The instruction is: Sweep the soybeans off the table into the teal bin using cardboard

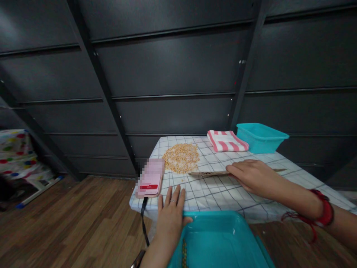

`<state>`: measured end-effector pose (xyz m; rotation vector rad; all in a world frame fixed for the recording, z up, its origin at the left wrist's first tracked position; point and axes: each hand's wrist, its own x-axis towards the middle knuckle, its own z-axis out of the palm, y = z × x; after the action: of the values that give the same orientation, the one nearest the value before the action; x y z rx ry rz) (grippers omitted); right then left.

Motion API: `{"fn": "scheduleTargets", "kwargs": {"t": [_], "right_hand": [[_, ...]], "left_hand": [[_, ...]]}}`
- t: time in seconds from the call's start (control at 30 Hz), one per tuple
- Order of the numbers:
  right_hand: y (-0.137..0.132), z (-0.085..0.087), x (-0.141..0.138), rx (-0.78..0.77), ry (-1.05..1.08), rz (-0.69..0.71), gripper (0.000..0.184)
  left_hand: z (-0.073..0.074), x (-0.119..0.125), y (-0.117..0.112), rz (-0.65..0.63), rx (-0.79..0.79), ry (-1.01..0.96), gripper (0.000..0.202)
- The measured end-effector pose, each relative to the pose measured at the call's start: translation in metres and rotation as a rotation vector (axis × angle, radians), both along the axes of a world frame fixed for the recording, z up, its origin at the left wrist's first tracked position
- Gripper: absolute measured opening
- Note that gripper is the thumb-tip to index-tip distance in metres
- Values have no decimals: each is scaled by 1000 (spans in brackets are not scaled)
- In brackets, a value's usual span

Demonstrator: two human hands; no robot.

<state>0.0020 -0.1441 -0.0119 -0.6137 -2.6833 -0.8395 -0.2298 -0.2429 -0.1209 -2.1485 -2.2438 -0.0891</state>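
My right hand (249, 176) grips a thin brown strip that looks like cardboard (208, 173), held low over the checked tablecloth. The strip's left end lies near the front right edge of a pile of yellow kernels or beans mixed with white grains (181, 158). My left hand (171, 212) lies with fingers stretched out at the table's front edge, its thumb at the rim of a teal basin (217, 238). Small greenish-brown beans (184, 253) sit along the basin's left side. The basin's lower part is cut off by the frame.
A pink phone-like object (152, 178), partly pixelated, lies at the table's left edge with a black strap (143, 219) hanging down. Behind my right hand are a pink-and-white striped towel (227, 141) and a second teal basin (260, 137). A dark panelled wall (173, 70) rises behind the table.
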Motion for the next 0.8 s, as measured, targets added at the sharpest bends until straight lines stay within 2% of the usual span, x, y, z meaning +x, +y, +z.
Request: {"fn": "scheduleTargets", "kwargs": {"t": [0.17, 0.43, 0.63, 0.8], "right_hand": [[-1, 6, -4, -24, 67, 18, 11], [-3, 15, -33, -34, 20, 98, 12], [-10, 18, -27, -104, -35, 93, 20], [-10, 21, -25, -55, -14, 72, 22]], "left_hand": [[0, 0, -1, 3, 19, 7, 71], [-2, -1, -1, -7, 50, 30, 72], [-1, -2, 0, -11, 20, 10, 72], [-1, -2, 0, -14, 19, -1, 72]]}}
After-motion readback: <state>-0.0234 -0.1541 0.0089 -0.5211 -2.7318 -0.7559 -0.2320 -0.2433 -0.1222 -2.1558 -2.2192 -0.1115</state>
